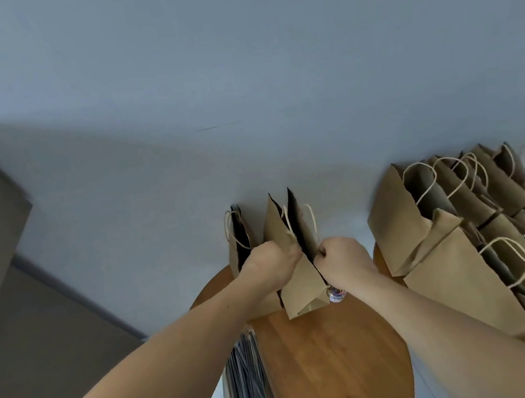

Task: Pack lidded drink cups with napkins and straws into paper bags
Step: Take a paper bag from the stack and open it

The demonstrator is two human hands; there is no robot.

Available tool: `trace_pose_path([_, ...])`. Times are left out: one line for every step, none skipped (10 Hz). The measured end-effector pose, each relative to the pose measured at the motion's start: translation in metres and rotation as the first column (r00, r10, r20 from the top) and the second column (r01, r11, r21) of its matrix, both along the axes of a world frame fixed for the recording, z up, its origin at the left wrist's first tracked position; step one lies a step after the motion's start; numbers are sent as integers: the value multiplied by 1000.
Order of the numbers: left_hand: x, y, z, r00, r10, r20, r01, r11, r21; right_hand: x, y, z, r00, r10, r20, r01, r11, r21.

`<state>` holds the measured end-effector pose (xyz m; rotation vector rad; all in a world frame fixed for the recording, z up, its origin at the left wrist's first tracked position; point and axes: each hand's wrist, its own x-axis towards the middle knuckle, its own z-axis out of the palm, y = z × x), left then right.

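Brown paper makes up the bag (299, 283) that is held at the far side of a round wooden table (333, 360). Its left side is gripped by the closed left hand (270, 263), and its right side is pinched by the closed right hand (342, 256). Another open bag (239, 244) is stood just behind the left hand. Dark straws (250, 385) are laid by the table's left edge. Many more bags (468, 234) are stacked on the right.

Both arms outstretched, left hand (270, 263), right hand (342, 256) fisted
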<state>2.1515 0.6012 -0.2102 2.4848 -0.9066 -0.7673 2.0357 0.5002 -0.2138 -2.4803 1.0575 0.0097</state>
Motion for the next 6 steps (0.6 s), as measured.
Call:
trace_pose_path([-14, 11, -9, 998, -65, 5, 65, 997, 44, -22, 18, -2, 1000, -4, 17, 4, 1000, 5])
trace_pose_path([-35, 25, -22, 981, -195, -21, 196, 978, 75, -45, 37, -14, 1000, -30, 3, 30, 999, 17])
trace_pose_path([-57, 41, -39, 972, -84, -221, 92, 995, 27, -68, 56, -33, 999, -39, -39, 40, 999, 26])
trace_pose_path([-81, 55, -56, 949, -90, -301, 104, 994, 30, -91, 72, -51, 996, -29, -87, 33, 999, 38])
trace_pose_path([-102, 65, -71, 955, -63, -289, 91, 992, 83, -111, 83, -69, 991, -31, -126, 40, 997, 67])
trace_pose_path([-120, 71, -83, 957, 5, -290, 44, 986, 164, -130, 84, -85, 985, -7, -171, 26, 994, 107])
